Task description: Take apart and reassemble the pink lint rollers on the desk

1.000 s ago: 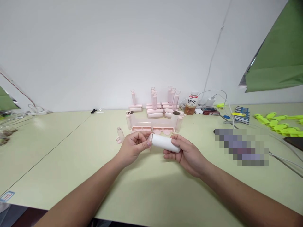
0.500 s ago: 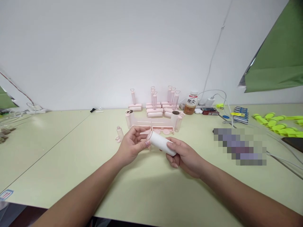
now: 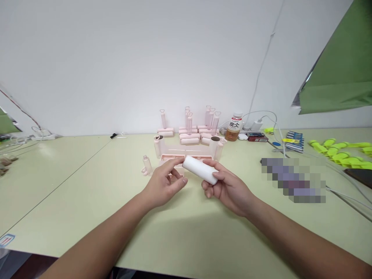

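Gripping a white roll [image 3: 200, 173], right hand [image 3: 229, 188] palm-up.

The roll [image 3: 200, 174] being held is plain white, no print on it, and the table [image 3: 87, 186] is a pale yellow-green. Behind it there's a whole bunch of soft pink rollers [image 3: 190, 131], plus a bottle [image 3: 235, 128] with amber liquid, a white cap and a white label with black lettering. Off to the side: neon yellow pieces [image 3: 340, 151], a green sheet [image 3: 340, 66] and a white wall [image 3: 130, 58].
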`<state>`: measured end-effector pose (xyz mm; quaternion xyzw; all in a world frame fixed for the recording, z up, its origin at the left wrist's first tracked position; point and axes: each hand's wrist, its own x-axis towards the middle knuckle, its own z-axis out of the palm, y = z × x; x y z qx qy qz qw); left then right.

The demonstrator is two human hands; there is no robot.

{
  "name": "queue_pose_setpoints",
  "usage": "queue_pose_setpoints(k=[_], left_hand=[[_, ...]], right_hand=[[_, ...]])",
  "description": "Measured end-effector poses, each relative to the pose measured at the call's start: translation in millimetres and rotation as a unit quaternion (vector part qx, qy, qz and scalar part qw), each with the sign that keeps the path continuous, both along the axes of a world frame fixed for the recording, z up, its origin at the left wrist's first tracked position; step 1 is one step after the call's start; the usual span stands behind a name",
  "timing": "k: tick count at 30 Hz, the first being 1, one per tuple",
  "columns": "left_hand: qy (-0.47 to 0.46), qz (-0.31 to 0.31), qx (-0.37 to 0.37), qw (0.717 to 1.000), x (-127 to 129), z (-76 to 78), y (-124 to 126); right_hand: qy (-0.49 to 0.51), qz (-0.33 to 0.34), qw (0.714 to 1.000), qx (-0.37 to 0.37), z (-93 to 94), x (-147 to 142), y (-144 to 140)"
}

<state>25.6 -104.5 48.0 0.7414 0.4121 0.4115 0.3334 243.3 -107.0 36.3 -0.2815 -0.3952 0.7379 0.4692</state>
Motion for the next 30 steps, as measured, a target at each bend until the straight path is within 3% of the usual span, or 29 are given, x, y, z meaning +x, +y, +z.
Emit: queue_pose_setpoints(k=[5, 9, 13, 19, 26, 30], left_hand=[[-0.057, 0.003, -0.048, 0.997, 1, -1.3, 5], [-0.085, -0.029, -0.102, 0.991, 6, -7.1, 1], [0.022, -0.019, -0.061, 0.998, 6, -7.7, 0], [0.147, 0.094, 0.065, 0.983, -14, -1.4, 15], [0.404, 0.051, 0.095, 0.908, -10, -6.3, 14], [0.466, 0.053, 0.095, 0.878, -3, -10.8, 9]], right_hand=[[0.003, 0.054, 0.997, 0.062, 2.6, 2, -6], [-0.033, 0.095, 0.987, 0.129, -4.9, 4, -8], [-0.056, 0.118, 0.982, 0.137, -9.5, 3, -8], [-0.014, 0.013, 0.995, 0.097, -6.1, 3, -3], [0.038, -0.047, 0.998, 0.012, -4.5, 1, 0], [0.064, 0.010, 0.998, -0.025, -1.3, 2, -1]])
